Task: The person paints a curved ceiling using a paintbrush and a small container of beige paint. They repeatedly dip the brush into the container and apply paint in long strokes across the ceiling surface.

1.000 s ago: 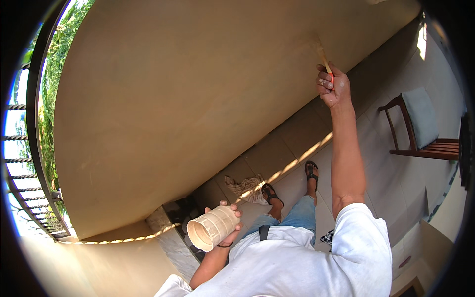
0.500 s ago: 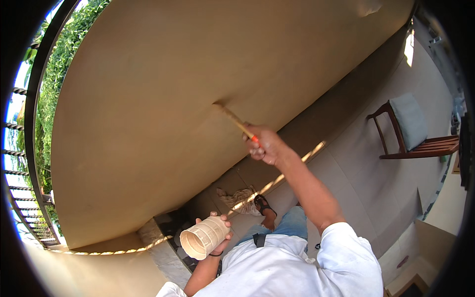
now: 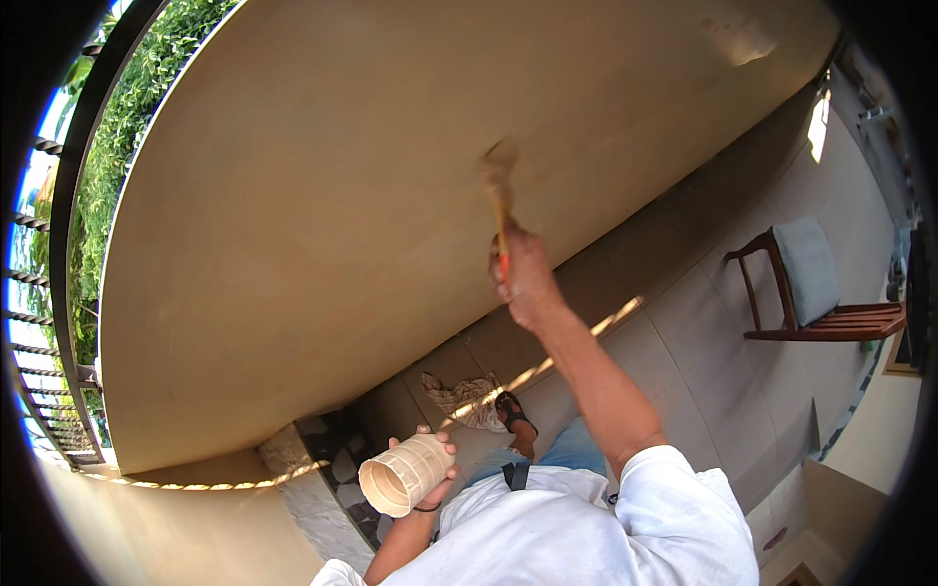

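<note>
- Facing a broad tan wall (image 3: pixel 293 244), looking smooth and faintly mottled, with a shinier patch toward its upper right corner.
- Standing on grey floor tiles (image 3: pixel 674 322), catching a thin stripe of sunlight near the wall's lower edge.
- Seeing a dark railing (image 3: pixel 66 195) with twisted bars beyond the wall's left edge, and green foliage (image 3: pixel 147 107) behind.
- Having a reddish-brown slatted chair (image 3: pixel 850 322) with a pale blue-grey cushion (image 3: pixel 806 269) toward the floor's right edge.
- Wearing a white shirt (image 3: pixel 586 527).
- Having a crumpled, patterned cloth (image 3: pixel 464 398) lying on the floor near the wall's lower edge, just beside a dark sandal (image 3: pixel 513 410).
- Gripping a ribbed cream container (image 3: pixel 418 464) in the left hand (image 3: pixel 445 485), wrapping fingers around its side and tilting its round open mouth into view.
- Gripping a slim brush (image 3: pixel 502 207), wooden and orange-red, in the closed fingers of the right hand (image 3: pixel 528 278), pointing it at the wall, well above the lower edge; blurring at the bristles, so not showing whether touching.
</note>
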A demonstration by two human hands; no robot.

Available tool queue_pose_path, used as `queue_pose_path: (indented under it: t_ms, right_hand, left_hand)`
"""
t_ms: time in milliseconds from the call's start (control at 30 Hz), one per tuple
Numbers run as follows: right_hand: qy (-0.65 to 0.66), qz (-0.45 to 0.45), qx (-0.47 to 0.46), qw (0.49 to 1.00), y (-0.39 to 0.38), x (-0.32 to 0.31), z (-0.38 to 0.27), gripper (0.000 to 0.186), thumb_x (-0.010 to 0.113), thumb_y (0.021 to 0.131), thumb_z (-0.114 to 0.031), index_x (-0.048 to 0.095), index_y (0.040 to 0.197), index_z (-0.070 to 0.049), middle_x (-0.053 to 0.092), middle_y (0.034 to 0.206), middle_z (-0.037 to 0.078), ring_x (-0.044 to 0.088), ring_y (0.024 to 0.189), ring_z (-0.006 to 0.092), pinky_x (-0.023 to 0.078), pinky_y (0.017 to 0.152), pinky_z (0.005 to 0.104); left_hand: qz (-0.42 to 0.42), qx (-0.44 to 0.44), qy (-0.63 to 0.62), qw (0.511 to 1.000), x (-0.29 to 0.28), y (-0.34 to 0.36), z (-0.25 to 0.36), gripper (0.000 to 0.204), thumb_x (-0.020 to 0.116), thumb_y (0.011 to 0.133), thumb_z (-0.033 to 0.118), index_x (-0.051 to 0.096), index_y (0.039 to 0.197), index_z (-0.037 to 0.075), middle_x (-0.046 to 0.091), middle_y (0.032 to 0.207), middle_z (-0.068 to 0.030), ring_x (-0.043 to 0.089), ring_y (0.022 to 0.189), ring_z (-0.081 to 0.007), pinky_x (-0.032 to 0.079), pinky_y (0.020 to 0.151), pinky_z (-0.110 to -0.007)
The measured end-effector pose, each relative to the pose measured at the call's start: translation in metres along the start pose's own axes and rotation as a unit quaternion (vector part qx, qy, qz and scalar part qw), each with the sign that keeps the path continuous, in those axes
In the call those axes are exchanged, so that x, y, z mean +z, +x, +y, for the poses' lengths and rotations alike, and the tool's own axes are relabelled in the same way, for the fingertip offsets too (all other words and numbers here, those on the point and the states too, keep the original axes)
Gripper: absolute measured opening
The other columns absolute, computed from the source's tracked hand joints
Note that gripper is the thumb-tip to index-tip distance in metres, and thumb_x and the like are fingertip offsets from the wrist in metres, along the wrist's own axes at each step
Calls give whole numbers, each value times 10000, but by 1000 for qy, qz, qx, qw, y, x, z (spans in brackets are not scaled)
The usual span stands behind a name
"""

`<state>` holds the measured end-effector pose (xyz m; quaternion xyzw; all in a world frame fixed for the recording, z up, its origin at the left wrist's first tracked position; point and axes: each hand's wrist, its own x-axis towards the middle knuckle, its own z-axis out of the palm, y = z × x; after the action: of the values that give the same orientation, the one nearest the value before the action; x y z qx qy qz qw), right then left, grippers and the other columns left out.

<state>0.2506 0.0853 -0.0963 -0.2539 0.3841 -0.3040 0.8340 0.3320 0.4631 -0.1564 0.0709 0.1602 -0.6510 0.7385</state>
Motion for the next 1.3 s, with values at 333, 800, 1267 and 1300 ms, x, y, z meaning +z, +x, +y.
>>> queue_pose_path:
  t_ms: [333,800,1267,1300]
  right_hand:
    - [12,-139,94,986,12,-82,-59,333,516,1109,-350,536,855,-135,345,511,-88,273,386,26,224,359,209]
    - [10,-56,69,996,-14,-27,-20,373,497,1101,-433,499,902,-118,373,527,-27,321,373,99,229,351,245]
    - [105,-147,31,983,57,-168,-215,356,503,1112,-363,578,893,-93,368,516,-90,309,381,22,229,344,194]
    - [94,-133,-11,987,56,-171,-227,363,509,1110,-376,567,881,-100,366,515,-88,316,383,25,229,345,198]
  left_hand:
    - [-13,-12,11,1000,2,12,2,603,550,1027,604,562,1385,119,527,1351,-194,501,1255,-388,546,876,-579]
    - [-10,-20,21,1000,0,22,2,621,522,1020,653,554,1382,150,524,1363,-176,525,1272,-368,548,900,-567]
    - [-14,-13,14,1000,20,31,-14,627,512,1018,668,565,1378,157,536,1355,-167,535,1265,-360,547,882,-548]
    - [-10,-11,10,1000,19,30,-16,626,513,1017,668,568,1375,158,538,1353,-165,534,1265,-358,547,880,-547]
